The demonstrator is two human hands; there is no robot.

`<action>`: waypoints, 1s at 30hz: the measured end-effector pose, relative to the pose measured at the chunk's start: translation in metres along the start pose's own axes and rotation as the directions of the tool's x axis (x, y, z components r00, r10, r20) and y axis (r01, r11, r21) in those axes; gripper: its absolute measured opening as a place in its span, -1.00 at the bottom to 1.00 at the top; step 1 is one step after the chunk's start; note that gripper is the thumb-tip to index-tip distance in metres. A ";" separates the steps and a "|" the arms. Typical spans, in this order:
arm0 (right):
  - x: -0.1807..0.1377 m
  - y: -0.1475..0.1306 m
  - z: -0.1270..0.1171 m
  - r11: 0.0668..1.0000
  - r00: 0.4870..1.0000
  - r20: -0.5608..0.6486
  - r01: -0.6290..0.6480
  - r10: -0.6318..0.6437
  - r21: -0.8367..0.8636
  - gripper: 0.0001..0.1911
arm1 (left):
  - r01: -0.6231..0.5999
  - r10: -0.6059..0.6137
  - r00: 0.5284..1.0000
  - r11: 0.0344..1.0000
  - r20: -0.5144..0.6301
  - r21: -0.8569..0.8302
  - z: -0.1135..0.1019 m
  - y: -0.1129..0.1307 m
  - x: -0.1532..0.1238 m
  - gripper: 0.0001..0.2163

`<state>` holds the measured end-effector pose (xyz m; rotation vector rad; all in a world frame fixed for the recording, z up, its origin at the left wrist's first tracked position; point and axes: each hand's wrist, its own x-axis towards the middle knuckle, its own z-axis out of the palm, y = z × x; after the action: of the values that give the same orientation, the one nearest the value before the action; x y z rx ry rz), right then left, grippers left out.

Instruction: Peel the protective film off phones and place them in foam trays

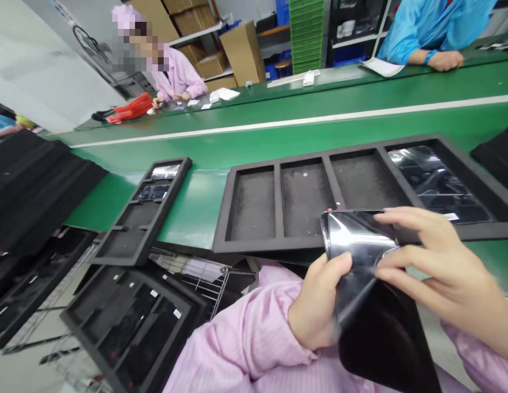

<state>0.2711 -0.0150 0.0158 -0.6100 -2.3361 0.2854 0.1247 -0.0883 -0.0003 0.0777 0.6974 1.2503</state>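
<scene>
My left hand (319, 300) is closed on the left edge of a glossy black screen panel (380, 338), its thumb on the front. Clear film (356, 234) covers the panel's upper part and looks creased and lifted across the middle. My right hand (442, 262) pinches that film between thumb and fingers, with the index finger at the panel's top edge. Just beyond lies a black foam tray (277, 202) with several compartments. In its right compartment rests another film-covered panel (437, 183).
A narrower foam tray (141, 240) at left holds two small glossy panels. Lower left, another tray (79, 316) with dark pieces sits by a wire rack (200, 281). Black foam trays (36, 185) are stacked far left. Two people (180, 73) sit across the green bench (245, 142).
</scene>
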 end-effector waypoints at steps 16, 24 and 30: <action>0.016 -0.025 0.017 0.988 0.977 -0.150 -0.155 0.151 -0.017 -0.77 | 0.226 -0.226 0.974 0.971 0.017 -0.077 -0.016 -0.001 0.008 -0.72; 0.021 -0.043 0.022 0.992 0.974 -0.190 -0.126 0.125 0.006 -0.76 | 0.037 -0.037 0.999 0.998 -0.001 -0.059 -0.030 -0.007 0.009 -0.78; 0.015 -0.039 0.009 0.979 0.960 -0.215 -0.151 0.179 0.138 -0.94 | 0.039 -0.043 0.994 0.998 -0.104 -0.040 -0.025 -0.004 0.003 -0.81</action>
<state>0.2414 -0.0418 0.0318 -0.7397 -2.0372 0.4082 0.1153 -0.0945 -0.0233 -0.0333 0.7618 1.2340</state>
